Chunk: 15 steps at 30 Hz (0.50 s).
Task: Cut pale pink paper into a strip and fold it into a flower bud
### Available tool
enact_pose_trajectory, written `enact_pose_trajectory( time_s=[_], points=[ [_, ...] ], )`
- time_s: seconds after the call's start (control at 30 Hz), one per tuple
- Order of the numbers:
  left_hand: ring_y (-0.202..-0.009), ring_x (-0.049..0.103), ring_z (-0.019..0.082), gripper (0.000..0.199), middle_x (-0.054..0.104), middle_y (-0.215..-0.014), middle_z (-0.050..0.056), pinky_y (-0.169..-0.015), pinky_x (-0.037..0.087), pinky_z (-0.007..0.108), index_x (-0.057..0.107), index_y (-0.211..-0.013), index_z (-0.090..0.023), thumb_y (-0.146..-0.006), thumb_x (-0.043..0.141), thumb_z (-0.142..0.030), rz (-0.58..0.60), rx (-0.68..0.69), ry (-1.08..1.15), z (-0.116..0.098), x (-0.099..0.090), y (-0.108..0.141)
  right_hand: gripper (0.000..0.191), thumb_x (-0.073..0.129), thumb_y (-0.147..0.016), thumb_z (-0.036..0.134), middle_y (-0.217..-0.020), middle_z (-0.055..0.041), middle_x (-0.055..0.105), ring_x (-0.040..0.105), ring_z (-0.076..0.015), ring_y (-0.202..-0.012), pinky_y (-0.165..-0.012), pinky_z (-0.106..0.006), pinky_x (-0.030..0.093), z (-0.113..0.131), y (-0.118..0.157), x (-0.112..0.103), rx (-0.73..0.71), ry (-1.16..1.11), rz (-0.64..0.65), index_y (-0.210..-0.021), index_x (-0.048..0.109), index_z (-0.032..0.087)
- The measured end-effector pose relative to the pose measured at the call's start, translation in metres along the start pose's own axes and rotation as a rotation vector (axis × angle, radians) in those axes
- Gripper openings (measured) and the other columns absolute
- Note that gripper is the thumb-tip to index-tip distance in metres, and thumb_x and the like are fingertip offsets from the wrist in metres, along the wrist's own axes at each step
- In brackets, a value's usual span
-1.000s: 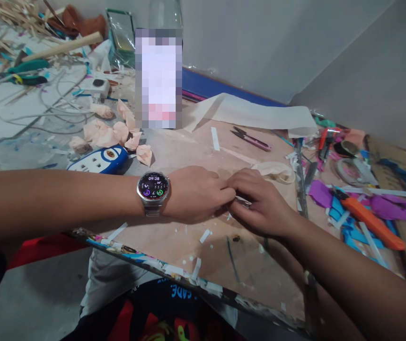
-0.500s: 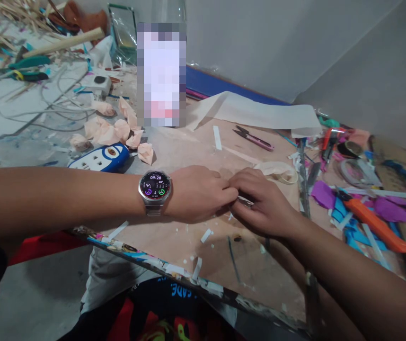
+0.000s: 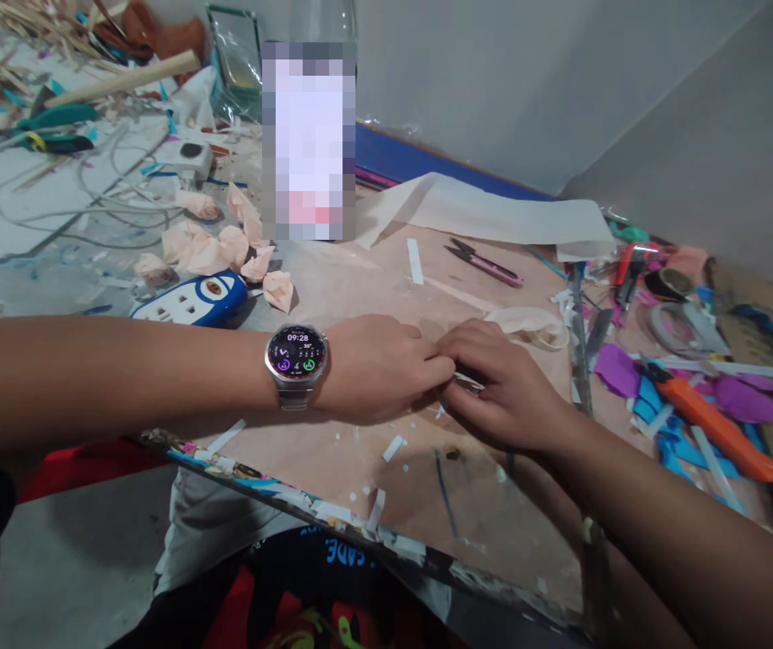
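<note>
My left hand [image 3: 383,370], with a watch [image 3: 295,356] on its wrist, meets my right hand [image 3: 501,383] fingertip to fingertip over the table. Both are closed in a pinch. A small whitish sliver [image 3: 471,382] shows between my right thumb and fingers; the rest of it is hidden, so its kind does not show. What my left fingers grip cannot be seen. Beyond my right hand lies a ring of cream-coloured strip [image 3: 535,326]. Farther back are thread snips [image 3: 485,262] and a short white strip [image 3: 414,261]. Another white scrap [image 3: 393,448] lies nearer to me.
Crumpled peach paper pieces [image 3: 207,248] and a blue-and-white power strip [image 3: 194,300] lie left. A blurred-out upright screen [image 3: 309,135] stands behind them, near a long pale paper sheet [image 3: 495,212]. Rightward are an orange-handled tool [image 3: 717,428], a tape roll [image 3: 687,326] and purple scraps [image 3: 758,398].
</note>
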<state>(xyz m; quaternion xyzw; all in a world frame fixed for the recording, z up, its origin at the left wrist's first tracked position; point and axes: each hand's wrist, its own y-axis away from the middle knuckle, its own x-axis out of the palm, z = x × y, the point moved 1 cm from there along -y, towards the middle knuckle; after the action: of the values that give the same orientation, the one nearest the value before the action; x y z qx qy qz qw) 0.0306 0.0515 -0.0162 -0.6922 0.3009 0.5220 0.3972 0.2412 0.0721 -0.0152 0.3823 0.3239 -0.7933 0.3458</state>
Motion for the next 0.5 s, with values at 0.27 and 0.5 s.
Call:
enact_pose_trajectory(
  time_s=[0.27, 0.5],
  points=[
    [-0.083, 0.068, 0.021, 0.02, 0.075, -0.096, 0.008, -0.067, 0.044, 0.035, 0.064, -0.099, -0.016, -0.102, 0.05, -0.03, 0.014, -0.022, 0.01, -0.0011, -0.0016, -0.001, 0.007, 0.06, -0.087, 0.014, -0.09, -0.0031, 0.065, 0.058, -0.0165, -0.089, -0.086, -0.035, 0.042, 0.0004, -0.0008, 0.0002, 0.002, -0.006, -0.002, -0.093, 0.063, 0.018],
    [-0.084, 0.068, 0.021, 0.021, 0.074, -0.098, 0.008, -0.068, 0.044, 0.036, 0.064, -0.101, -0.016, -0.103, 0.049, -0.03, 0.027, -0.018, 0.003, -0.0004, -0.0011, -0.0007, 0.005, 0.06, -0.088, 0.015, -0.09, -0.003, 0.065, 0.058, -0.016, -0.09, -0.085, -0.034, 0.041, 0.0, 0.0003, -0.0002, -0.006, -0.003, -0.001, -0.092, 0.062, 0.017]
  ],
)
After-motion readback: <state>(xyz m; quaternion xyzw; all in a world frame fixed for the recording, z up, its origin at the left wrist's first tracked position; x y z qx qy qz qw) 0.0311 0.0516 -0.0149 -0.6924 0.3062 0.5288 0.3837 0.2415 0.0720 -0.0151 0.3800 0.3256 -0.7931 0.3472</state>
